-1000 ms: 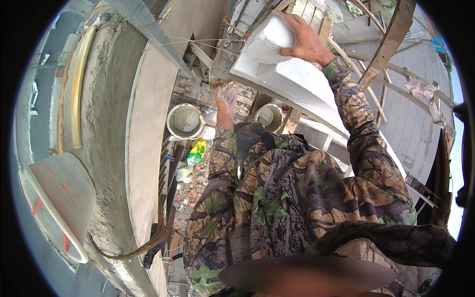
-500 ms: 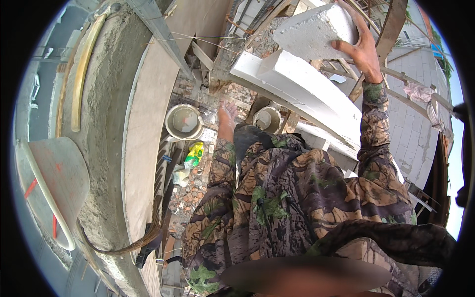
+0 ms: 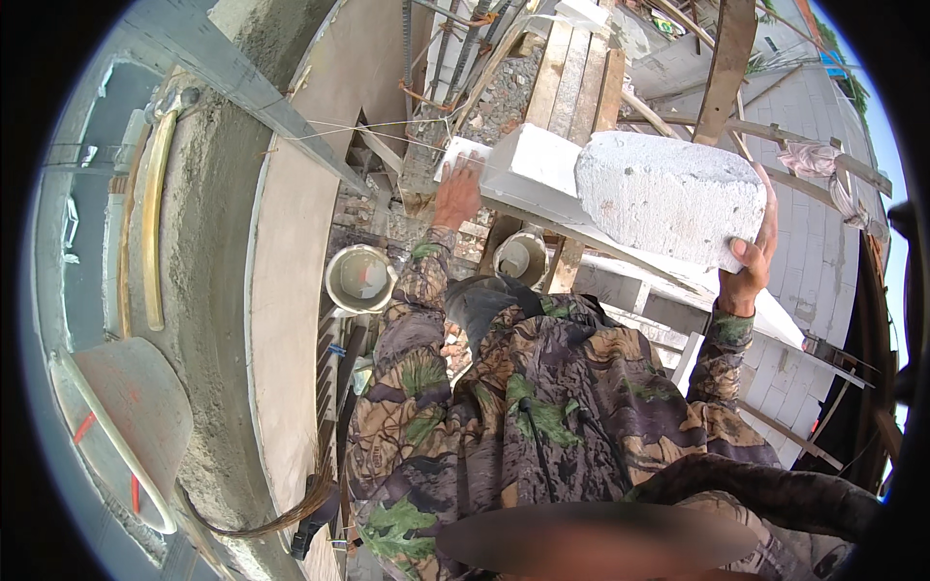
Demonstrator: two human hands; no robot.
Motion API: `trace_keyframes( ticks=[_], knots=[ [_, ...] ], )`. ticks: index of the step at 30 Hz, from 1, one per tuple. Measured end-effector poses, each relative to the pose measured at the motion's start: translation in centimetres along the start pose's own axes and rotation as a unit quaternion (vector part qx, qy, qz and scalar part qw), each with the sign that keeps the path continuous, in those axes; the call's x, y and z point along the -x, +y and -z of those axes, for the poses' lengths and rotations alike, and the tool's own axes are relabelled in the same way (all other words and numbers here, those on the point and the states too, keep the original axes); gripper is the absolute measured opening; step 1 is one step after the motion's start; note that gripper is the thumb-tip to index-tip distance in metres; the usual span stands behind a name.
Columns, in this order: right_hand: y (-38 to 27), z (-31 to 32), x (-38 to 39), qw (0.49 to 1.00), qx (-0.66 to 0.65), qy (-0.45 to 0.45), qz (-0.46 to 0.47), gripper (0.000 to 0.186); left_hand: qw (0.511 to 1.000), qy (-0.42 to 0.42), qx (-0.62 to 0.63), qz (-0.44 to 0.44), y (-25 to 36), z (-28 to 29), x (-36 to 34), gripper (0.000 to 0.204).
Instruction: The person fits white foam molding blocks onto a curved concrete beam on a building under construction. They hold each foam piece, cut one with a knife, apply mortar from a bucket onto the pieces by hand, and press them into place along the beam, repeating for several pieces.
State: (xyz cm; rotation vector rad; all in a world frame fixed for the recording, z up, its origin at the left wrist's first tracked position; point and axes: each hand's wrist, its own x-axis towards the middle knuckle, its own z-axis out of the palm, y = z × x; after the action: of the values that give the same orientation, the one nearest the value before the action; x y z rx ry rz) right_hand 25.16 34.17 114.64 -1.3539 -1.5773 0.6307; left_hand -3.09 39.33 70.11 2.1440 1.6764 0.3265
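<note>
A large white aerated concrete block (image 3: 673, 198) is in my right hand (image 3: 752, 261), gripped by its right end with the thumb on the near face. It hangs over, or lies on, the row of white blocks; contact beneath it is hidden. Ahead on the left, my left hand (image 3: 457, 196) lies with fingers stretched over the left end of the row, on a low white piece (image 3: 467, 150). Beside that hand stands another white block (image 3: 530, 167), close to the left end of the held block.
Two buckets, one (image 3: 360, 279) at left and one (image 3: 520, 256) below the row, hold greyish material. A string (image 3: 387, 136) crosses near my left hand. Wooden planks (image 3: 572, 82) lie beyond the blocks, with steel bars (image 3: 455, 48) to their left. A rough concrete beam (image 3: 208, 261) runs along the left.
My right hand has brought the block nearer and lower, from the far side toward the row. My left hand has moved forward from above the floor onto the row's left end.
</note>
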Motion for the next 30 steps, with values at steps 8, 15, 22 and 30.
trace_keyframes(
  ticks=[8,15,22,30],
  knots=[
    [5.9,3.7,4.4,0.973,-0.17,0.01,-0.155,0.102,0.993,0.046,0.005,0.107,-0.1,-1.7,-2.4,0.071],
    [12.4,0.8,7.8,0.865,-0.385,0.069,-0.314,0.08,0.987,0.055,0.043,0.143,-0.3,-2.0,-2.3,0.081],
    [12.7,-1.6,8.3,0.828,-0.404,0.06,-0.384,0.084,0.962,0.047,0.184,0.198,1.1,1.4,-0.4,0.059],
    [11.9,-3.7,9.6,0.791,-0.438,-0.02,-0.426,0.091,0.646,0.037,0.74,0.184,10.3,7.2,9.4,0.07]
  ],
)
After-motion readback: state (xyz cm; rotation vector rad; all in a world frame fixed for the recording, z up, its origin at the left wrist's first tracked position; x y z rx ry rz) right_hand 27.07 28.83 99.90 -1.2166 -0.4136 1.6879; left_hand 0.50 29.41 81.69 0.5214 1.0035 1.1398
